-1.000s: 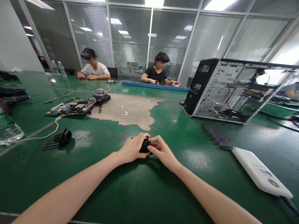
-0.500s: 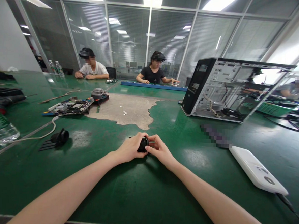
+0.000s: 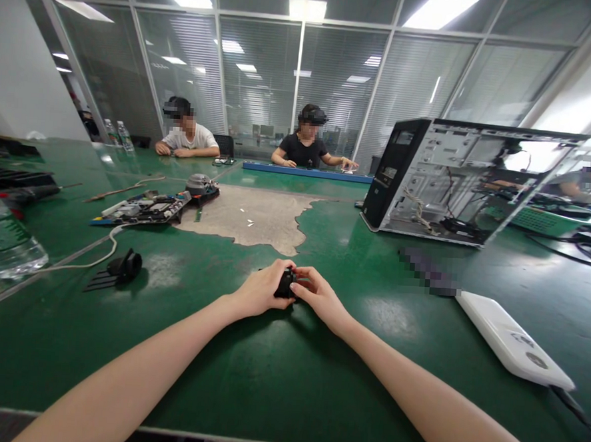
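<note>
In the middle of the head view, a small black device [image 3: 284,284] sits between my hands, low over the green table. Its exact kind is hard to make out, since fingers cover much of it. My left hand [image 3: 264,287] wraps round its left side, closed. From the right, my right hand [image 3: 319,296] pinches its edge with thumb and fingertips. Off to the left lies a black plastic part [image 3: 118,270] with a round end and flat prongs, apart from both hands.
An open computer case [image 3: 438,180] stands at the right. In front of it lies a white power bank [image 3: 511,337] with a cable. A circuit board [image 3: 149,207] and a water bottle [image 3: 6,243] are at the left. Two people sit across the green table [image 3: 266,372].
The whole view has shifted slightly, so things appear a little further right. Both hands keep their hold on the black device, with hardly any finger movement.
</note>
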Action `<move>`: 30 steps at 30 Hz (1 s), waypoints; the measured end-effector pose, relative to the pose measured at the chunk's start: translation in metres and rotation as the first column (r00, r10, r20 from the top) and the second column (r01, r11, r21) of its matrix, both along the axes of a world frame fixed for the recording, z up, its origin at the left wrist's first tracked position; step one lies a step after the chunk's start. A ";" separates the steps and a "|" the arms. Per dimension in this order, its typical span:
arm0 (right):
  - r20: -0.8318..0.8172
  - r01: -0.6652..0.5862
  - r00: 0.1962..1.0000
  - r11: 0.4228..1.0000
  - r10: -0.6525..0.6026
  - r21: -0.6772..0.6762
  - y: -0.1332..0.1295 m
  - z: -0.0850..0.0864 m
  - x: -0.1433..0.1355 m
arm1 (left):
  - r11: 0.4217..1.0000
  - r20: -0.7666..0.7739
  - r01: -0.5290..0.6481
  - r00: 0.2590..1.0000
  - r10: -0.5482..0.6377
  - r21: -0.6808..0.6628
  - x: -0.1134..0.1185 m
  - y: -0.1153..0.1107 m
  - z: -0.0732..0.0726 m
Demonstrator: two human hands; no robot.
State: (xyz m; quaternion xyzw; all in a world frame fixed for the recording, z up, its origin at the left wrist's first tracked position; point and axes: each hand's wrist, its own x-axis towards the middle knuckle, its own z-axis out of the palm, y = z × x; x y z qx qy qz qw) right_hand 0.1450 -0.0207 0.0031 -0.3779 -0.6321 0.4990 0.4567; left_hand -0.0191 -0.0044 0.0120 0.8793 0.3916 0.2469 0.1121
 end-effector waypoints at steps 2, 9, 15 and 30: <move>-0.021 -0.047 0.999 0.999 0.048 0.024 0.000 0.000 0.002 | 1.000 -0.006 -0.003 1.000 0.003 0.001 0.000 0.000 -0.001; -0.043 -0.058 0.997 0.998 0.060 0.035 0.000 -0.003 0.004 | 1.000 -0.002 -0.001 1.000 0.001 0.026 0.001 0.001 -0.003; -0.011 -0.034 0.999 0.999 0.034 0.017 0.001 -0.002 0.004 | 1.000 -0.003 0.003 1.000 -0.003 0.024 0.001 -0.001 -0.001; -0.014 -0.038 0.999 0.999 0.038 0.020 0.001 -0.002 0.004 | 1.000 0.003 0.003 1.000 -0.003 0.007 0.001 -0.001 0.001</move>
